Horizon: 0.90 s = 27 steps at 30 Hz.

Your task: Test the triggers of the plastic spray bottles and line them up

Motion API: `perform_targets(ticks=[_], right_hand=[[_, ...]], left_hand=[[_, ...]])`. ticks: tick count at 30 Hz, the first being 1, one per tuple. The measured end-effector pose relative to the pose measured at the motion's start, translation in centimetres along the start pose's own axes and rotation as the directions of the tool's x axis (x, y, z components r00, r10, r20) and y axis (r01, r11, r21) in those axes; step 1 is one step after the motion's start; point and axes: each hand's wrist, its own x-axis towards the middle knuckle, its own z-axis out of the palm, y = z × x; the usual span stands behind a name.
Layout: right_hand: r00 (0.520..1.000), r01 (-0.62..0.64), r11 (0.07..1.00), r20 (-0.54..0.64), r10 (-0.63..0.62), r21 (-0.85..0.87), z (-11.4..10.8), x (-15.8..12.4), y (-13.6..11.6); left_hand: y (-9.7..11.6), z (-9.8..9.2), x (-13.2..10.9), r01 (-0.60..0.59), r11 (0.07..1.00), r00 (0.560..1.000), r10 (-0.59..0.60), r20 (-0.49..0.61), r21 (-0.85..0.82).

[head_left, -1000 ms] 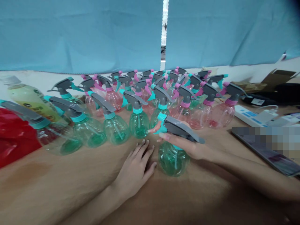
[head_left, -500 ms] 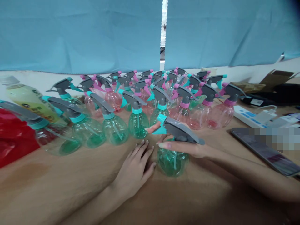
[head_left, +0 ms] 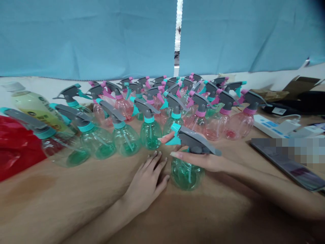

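Right thumb (head_left: 189, 158) lower (left hand (head_left: 145, 183) palm down)

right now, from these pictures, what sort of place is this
Probably an indoor table used as a workspace; home or workshop, I can't tell. Many similar spray bottles crowd it, with a power strip and a phone at the right.

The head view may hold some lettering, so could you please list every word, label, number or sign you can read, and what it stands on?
No text can be read for certain.
Label on the large bottle: printed characters, too blurred to read.
White sticker on the black item: too small to read.
Spray bottle in the right hand: no lettering can be made out.
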Motion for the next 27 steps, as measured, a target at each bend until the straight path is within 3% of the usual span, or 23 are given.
perform_targets(ticks=[20, 27], right_hand=[[1.000, -0.006, 0.999, -0.029, 0.005, -0.049, 0.26, -0.01, -0.28], [0.998, -0.009, 0.984, -0.059, -0.001, -0.178, 0.18, -0.01, -0.53]], left_hand=[[0.00, 0.15, 0.01, 0.001, 1.000, 1.000, -0.001, 0.000, 0.019], [-0.08, 0.14, 0.03, -0.020, 0.999, 1.000, 0.020, 0.001, 0.025]])
